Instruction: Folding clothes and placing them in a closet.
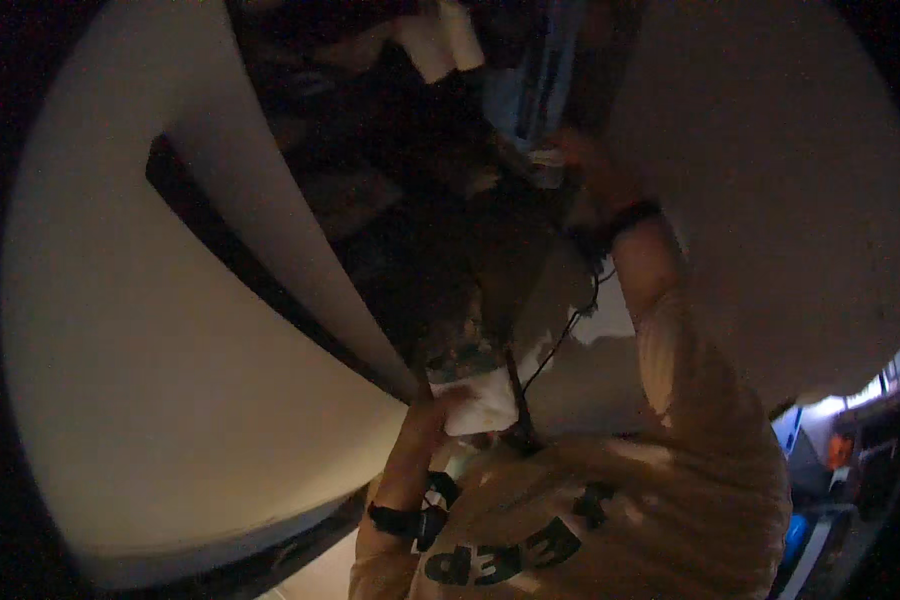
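Low in the middle, my left hand [438, 418] grips a pale, squarish piece [482, 403], its thumb lying across the front. Whether that piece is cloth, paper or a packet cannot be made out. My right hand [582, 165] reaches up and away, into deep shadow. Beside its fingers is a small pale item [547, 158], and above that hangs a bluish, folded-looking thing [532, 85]. Darkness and blur hide how the right fingers are closed and whether they hold the item.
A large pale panel [170, 370] with a dark strip [260, 280] along it fills the left. Another broad surface [770, 200] rises on the right. A thin black cable [570, 325] hangs between my arms. Two pale, rounded shapes [438, 40] show at the top.
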Available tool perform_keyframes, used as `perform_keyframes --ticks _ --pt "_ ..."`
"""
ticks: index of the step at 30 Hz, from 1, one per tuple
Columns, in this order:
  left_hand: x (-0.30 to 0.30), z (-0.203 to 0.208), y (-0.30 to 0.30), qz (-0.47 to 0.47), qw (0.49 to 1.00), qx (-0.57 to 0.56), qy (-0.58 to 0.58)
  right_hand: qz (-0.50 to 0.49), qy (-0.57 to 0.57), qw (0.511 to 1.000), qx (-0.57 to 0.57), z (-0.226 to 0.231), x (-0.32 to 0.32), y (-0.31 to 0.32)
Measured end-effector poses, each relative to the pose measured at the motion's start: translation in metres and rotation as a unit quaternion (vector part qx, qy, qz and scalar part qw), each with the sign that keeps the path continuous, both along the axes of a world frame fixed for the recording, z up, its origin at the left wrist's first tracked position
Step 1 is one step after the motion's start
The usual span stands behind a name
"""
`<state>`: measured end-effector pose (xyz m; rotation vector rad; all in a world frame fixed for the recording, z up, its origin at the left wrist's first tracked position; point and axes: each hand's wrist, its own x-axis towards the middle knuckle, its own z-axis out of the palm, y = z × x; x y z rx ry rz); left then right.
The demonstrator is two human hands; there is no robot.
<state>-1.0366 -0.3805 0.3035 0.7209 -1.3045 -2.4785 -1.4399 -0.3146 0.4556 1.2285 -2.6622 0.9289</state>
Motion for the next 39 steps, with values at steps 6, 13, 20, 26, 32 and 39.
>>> perform_keyframes --ticks 6,13,20,26,32,39 --pt "0.039 -0.013 0.065 0.059 0.991 0.112 0.034 -0.006 0.023 0.998 0.066 -0.035 0.007 0.078" --pt "0.124 -0.023 0.16 0.065 0.992 0.076 -0.07 0.03 0.042 0.995 0.082 -0.033 0.087 0.125" --pt "0.205 -0.056 0.217 -0.025 0.98 -0.174 -0.092 0.147 0.06 0.983 0.09 -0.05 0.212 0.109" --pt "0.176 -0.064 0.209 0.111 0.956 0.181 -0.202 0.181 0.041 0.978 0.096 -0.118 0.197 0.067" --pt "0.049 -0.083 0.136 0.049 0.981 0.118 -0.145 0.153 0.051 0.981 0.107 -0.094 0.061 0.055" --pt "0.026 -0.059 0.162 0.094 0.98 0.149 -0.091 0.131 0.028 0.984 0.121 -0.095 0.051 0.108"
